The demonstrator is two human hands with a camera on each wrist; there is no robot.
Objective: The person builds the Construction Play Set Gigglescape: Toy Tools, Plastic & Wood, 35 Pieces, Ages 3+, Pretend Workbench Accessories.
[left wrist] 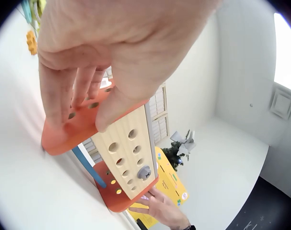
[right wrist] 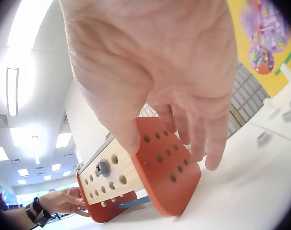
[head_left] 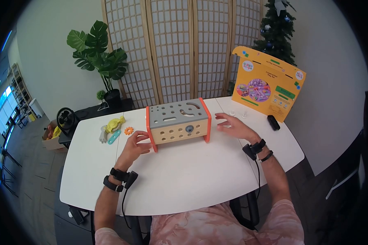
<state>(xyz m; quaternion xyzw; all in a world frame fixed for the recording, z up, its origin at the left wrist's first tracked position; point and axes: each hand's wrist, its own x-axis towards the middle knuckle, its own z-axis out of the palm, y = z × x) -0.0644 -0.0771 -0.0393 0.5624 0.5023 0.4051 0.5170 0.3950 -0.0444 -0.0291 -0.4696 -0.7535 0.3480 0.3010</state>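
Observation:
A toy workbench (head_left: 180, 134) stands on the table, with a grey slotted top (head_left: 176, 116), red end panels and a pale wooden front full of round holes. A grey cross-slotted screw (head_left: 189, 129) sits in one front hole. My left hand (head_left: 133, 149) is at the left red panel (left wrist: 73, 132), fingers spread loosely and fingertips right at its face. At the opposite end, my right hand (head_left: 236, 128) is beside the right red panel (right wrist: 167, 167), fingers extended and thumb near its front edge. Beneath the front, a blue bar (left wrist: 89, 166) shows between the panels.
Left of the workbench lie an orange gear (head_left: 129, 130), a teal tool (head_left: 114, 137), a yellow item (head_left: 116, 123) and a grey item (head_left: 103, 135). To the right are small white pieces (head_left: 244, 114), a black object (head_left: 273, 123) and an upright yellow box (head_left: 274, 87).

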